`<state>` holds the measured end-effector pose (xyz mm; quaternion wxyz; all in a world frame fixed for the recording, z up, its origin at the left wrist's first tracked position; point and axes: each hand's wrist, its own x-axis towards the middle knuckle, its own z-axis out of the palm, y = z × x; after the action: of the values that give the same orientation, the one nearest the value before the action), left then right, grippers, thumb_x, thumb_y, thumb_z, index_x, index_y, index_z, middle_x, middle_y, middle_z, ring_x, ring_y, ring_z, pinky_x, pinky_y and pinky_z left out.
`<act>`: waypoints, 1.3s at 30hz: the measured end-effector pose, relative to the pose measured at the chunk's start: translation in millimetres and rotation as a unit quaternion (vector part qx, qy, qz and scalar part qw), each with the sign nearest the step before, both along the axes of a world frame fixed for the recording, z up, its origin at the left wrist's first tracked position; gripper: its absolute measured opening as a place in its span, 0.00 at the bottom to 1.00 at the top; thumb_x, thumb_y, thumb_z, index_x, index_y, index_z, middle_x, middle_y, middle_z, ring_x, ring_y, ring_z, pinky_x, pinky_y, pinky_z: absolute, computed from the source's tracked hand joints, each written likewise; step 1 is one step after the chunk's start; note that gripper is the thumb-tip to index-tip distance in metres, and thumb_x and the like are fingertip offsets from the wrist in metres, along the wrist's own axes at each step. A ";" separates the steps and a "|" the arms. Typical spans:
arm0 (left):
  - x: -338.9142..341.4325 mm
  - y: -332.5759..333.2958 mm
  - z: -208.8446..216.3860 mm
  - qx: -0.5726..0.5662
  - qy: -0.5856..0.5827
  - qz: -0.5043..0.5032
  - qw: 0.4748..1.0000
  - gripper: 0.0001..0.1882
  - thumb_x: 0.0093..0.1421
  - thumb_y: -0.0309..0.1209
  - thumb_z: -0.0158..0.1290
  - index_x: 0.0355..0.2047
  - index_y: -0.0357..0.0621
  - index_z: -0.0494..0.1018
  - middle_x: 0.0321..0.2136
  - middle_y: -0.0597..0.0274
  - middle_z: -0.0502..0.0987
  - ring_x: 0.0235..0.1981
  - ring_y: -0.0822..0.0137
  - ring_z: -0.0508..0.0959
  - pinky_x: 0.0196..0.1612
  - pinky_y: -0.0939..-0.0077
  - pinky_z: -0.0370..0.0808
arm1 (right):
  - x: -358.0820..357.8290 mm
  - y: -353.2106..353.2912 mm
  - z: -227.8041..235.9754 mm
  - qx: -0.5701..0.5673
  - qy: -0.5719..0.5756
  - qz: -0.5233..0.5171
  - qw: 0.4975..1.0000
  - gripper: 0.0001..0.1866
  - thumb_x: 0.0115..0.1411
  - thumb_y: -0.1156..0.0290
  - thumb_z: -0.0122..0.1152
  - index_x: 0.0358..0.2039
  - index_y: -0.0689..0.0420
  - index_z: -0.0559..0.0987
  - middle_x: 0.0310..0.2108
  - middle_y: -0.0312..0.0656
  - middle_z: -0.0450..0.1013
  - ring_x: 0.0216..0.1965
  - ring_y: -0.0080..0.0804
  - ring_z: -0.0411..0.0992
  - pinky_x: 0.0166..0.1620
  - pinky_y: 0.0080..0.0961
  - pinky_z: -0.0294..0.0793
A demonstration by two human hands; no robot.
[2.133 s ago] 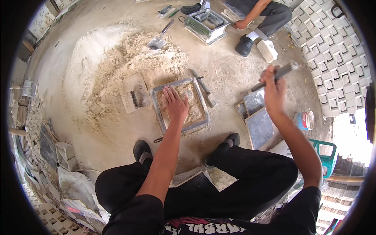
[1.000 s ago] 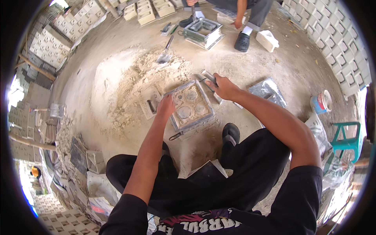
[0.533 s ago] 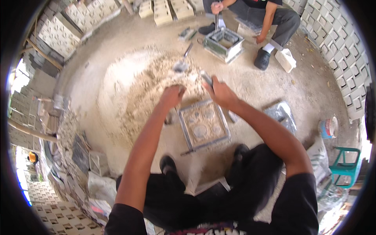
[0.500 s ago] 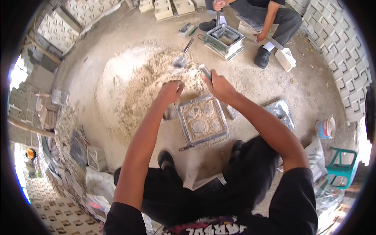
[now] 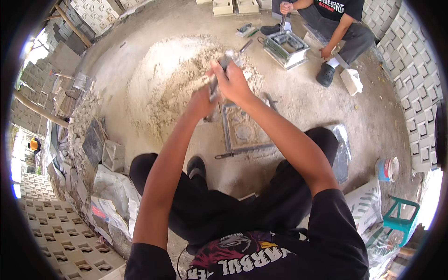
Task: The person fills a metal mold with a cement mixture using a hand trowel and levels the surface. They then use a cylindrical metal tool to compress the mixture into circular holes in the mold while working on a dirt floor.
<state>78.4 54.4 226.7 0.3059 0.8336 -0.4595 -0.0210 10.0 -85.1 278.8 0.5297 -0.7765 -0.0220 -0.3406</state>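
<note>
My right hand (image 5: 234,85) is closed around a short grey bar (image 5: 225,61), whose end sticks out above the fist. Just below and to its left, my left hand (image 5: 201,102) is closed around a grey handle-like piece (image 5: 214,87). Motion blurs both pieces, and I cannot tell whether they join. Both hands are over the near edge of a heap of pale sand-like material (image 5: 163,70). Between my legs and the heap, a square metal mould (image 5: 227,133) lies flat, filled with sandy material showing round shapes. My right forearm hides part of it.
Across from me, a person's hand (image 5: 286,7) grips a handle above another metal mould (image 5: 285,49). A trowel-like tool (image 5: 245,45) rests by the heap. To my right are a metal plate (image 5: 342,154), a paint bucket (image 5: 387,169) and a green stool (image 5: 400,217). Patterned blocks (image 5: 406,70) are stacked at the sides.
My right hand has moved left and up with the grey bar, close above my left hand. My left hand has shifted slightly. The view has tilted, so the mould now appears higher.
</note>
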 end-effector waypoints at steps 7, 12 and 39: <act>-1.7 14.1 23.0 -0.096 0.071 0.066 0.991 0.20 0.67 0.46 0.44 0.42 0.40 0.73 0.24 0.50 0.77 0.24 0.59 0.77 0.32 0.62 0.71 | -10.8 -2.5 79.3 -0.137 0.037 0.034 0.989 0.26 0.65 0.48 0.49 0.42 0.63 0.70 0.33 0.52 0.77 0.38 0.42 0.77 0.41 0.34 0.74; 10.8 40.8 69.2 0.010 0.070 0.141 0.988 0.24 0.66 0.49 0.46 0.39 0.38 0.75 0.30 0.55 0.80 0.34 0.62 0.78 0.42 0.67 0.72 | -28.0 -17.8 74.1 -0.070 -0.054 0.033 0.996 0.31 0.62 0.43 0.52 0.45 0.63 0.72 0.41 0.59 0.75 0.46 0.42 0.75 0.48 0.35 0.74; 102.3 118.8 -140.9 -0.107 0.260 0.233 0.931 0.17 0.62 0.40 0.55 0.38 0.37 0.72 0.29 0.52 0.74 0.32 0.59 0.75 0.36 0.67 0.70 | 153.9 91.4 -325.3 0.181 0.486 -0.022 0.855 0.29 0.61 0.49 0.52 0.33 0.70 0.74 0.31 0.64 0.74 0.39 0.59 0.74 0.42 0.44 0.72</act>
<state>180.8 173.2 85.8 0.4982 0.8450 -0.1564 -0.1155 163.8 6.3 -46.6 0.5960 -0.7342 0.3174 0.0703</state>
